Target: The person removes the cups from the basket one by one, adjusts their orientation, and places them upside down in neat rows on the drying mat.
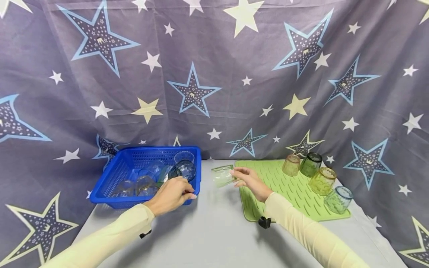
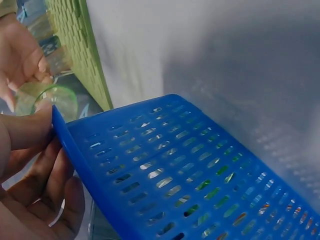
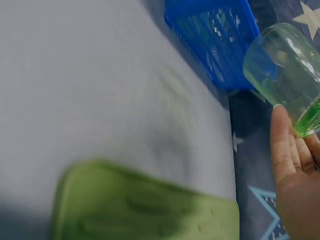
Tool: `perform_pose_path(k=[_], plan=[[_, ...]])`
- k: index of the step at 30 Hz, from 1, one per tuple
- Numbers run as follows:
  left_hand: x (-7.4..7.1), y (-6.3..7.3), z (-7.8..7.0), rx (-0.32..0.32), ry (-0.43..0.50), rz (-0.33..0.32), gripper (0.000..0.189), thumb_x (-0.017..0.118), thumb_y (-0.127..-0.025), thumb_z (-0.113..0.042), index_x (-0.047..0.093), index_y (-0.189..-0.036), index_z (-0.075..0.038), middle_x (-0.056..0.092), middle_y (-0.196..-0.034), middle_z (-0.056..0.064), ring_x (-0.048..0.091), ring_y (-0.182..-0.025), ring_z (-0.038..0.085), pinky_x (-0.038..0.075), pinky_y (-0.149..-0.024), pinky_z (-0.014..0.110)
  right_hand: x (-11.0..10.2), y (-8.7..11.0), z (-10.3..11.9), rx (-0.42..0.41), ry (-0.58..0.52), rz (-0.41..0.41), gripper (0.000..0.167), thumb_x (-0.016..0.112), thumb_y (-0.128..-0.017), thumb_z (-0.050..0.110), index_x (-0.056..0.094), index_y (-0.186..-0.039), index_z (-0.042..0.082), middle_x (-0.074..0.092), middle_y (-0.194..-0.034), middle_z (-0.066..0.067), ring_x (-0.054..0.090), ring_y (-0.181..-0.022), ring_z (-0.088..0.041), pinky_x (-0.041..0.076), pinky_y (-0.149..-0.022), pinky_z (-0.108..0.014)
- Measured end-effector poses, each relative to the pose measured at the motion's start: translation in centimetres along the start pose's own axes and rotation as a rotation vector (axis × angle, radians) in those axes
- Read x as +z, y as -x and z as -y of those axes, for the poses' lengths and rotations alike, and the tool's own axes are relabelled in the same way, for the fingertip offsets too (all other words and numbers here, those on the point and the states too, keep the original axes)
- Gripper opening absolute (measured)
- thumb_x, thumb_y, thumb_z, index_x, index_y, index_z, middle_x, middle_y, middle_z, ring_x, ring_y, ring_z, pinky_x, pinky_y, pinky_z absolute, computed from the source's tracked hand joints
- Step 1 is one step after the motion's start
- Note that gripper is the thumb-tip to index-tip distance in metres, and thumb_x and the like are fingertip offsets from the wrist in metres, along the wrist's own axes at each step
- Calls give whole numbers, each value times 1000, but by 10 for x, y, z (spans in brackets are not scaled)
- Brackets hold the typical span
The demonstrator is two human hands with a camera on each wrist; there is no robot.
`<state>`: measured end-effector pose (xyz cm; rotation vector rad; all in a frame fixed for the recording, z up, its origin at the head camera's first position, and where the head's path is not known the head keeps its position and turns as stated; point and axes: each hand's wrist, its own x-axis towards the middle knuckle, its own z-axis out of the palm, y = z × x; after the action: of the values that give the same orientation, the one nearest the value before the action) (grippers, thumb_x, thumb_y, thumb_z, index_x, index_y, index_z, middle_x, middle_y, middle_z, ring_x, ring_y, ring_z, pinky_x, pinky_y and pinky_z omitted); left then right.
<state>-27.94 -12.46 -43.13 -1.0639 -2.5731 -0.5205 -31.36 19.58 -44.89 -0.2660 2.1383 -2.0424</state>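
Observation:
My right hand (image 1: 249,180) holds a clear green-tinted drinking glass (image 1: 223,175) on its side, in the air between basket and mat. In the right wrist view its thick green base (image 3: 311,118) lies at the fingers, its mouth toward the basket. My left hand (image 1: 174,193) is at the near right corner of the blue plastic basket (image 1: 198,175). The left wrist view shows thumb and curled fingers (image 2: 45,192) at the basket's rim, which they grip. Inside the basket several glasses lie together, among them a dark blue one (image 1: 186,170); the left hand covers part of them.
A green drying mat (image 1: 271,201) lies on the right of the white table (image 1: 207,238). Along its right side stand a pink glass (image 1: 291,165), a dark green one (image 1: 310,165), a yellow one (image 1: 322,181) and a pale blue-rimmed one (image 1: 338,200). A star-patterned curtain (image 1: 214,93) hangs behind.

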Motion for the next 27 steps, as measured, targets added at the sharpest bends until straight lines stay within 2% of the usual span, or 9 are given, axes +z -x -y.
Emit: perform_pose_path(k=[5, 9, 17, 23, 27], plan=[[-2, -2, -3, -25, -10, 35, 11, 84, -88, -25, 82, -92, -14, 67, -81, -9, 59, -75, 9, 52, -66, 27, -24, 2, 1, 24, 147, -30, 62, 71, -98, 38, 53, -142, -1, 62, -131, -17, 66, -104, -35, 51, -100, -47], [-5, -3, -3, -49, 16, 51, 11, 84, -87, -23, 82, -91, -13, 68, -81, -8, 61, -74, 10, 53, -65, 27, -42, 4, 2, 48, 258, -62, 65, 71, -97, 41, 52, -144, 0, 63, -131, -17, 67, -105, -37, 49, -101, -50], [-6, -6, -1, -79, 29, 65, 11, 86, -84, -23, 80, -87, -14, 71, -80, -7, 63, -74, 10, 55, -66, 28, -81, 9, 6, 79, 440, -109, 76, 74, -93, 49, 50, -147, 1, 61, -124, -19, 65, -92, -43, 50, -98, -54], [-5, -7, -2, -82, 22, 71, 12, 87, -83, -23, 79, -85, -14, 68, -79, -7, 61, -74, 11, 55, -67, 30, -111, 16, 6, 111, 514, -153, 79, 73, -94, 48, 46, -150, -1, 59, -128, -23, 64, -97, -42, 50, -94, -57], [-5, -7, -4, -86, 22, 72, 12, 87, -84, -22, 78, -85, -14, 66, -79, -7, 60, -74, 11, 54, -67, 31, -127, 21, 7, 119, 590, -184, 80, 73, -95, 47, 45, -151, -4, 57, -132, -27, 63, -105, -42, 53, -92, -55]])
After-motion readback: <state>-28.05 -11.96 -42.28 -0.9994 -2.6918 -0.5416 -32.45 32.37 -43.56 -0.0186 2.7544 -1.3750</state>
